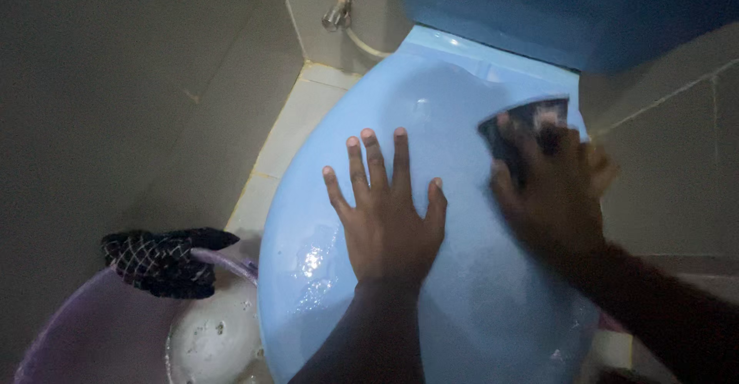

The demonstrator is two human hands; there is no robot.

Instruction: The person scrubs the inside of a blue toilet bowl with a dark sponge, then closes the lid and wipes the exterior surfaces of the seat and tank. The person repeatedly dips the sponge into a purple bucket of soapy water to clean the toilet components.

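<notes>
A light blue toilet lid is down and fills the middle of the view, wet and glossy near its front left. My left hand lies flat on the lid with fingers spread, holding nothing. My right hand presses a dark sponge against the lid's upper right part, near the hinge; the hand is blurred. The blue cistern stands just behind.
A translucent purple bucket stands at the lower left with a dark checked cloth draped over its rim and a white bowl of soapy water beside it. A metal water valve and hose sit on the tiled wall behind.
</notes>
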